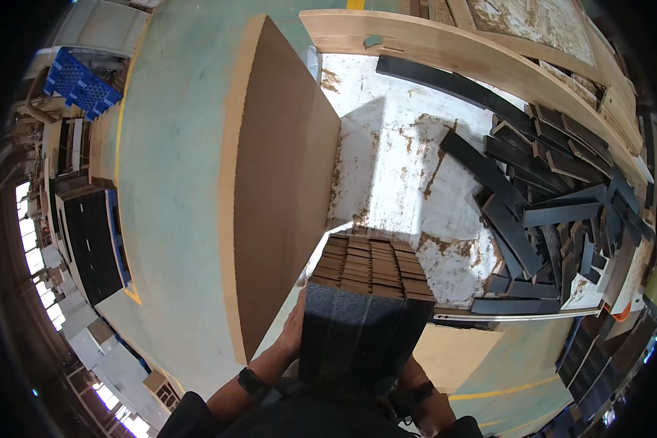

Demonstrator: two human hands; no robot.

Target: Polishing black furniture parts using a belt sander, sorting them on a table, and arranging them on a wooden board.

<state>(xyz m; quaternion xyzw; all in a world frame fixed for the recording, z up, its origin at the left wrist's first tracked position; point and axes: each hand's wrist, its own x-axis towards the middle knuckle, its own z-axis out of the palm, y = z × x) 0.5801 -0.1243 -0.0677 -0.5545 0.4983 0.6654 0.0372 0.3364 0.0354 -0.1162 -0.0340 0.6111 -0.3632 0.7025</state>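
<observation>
Close to my body is a thick stack of black boards (354,332) with rough brown ends turned away from me. My left hand (293,330) presses against the stack's left side, its fingers partly hidden by the boards. On the right side, my right hand (411,371) grips the same stack from lower down; most of it is hidden behind the boards. Just past the stack lies the white, brown-stained floor of a large wooden bin (387,175).
A tall brown panel (285,182) forms the bin's left side, and a long pale board (445,40) runs along its far side. Loose black strips (555,190) lie jumbled at the right. Beyond the green floor (171,182) stand a blue plastic pallet (82,84) and a black stack (89,244).
</observation>
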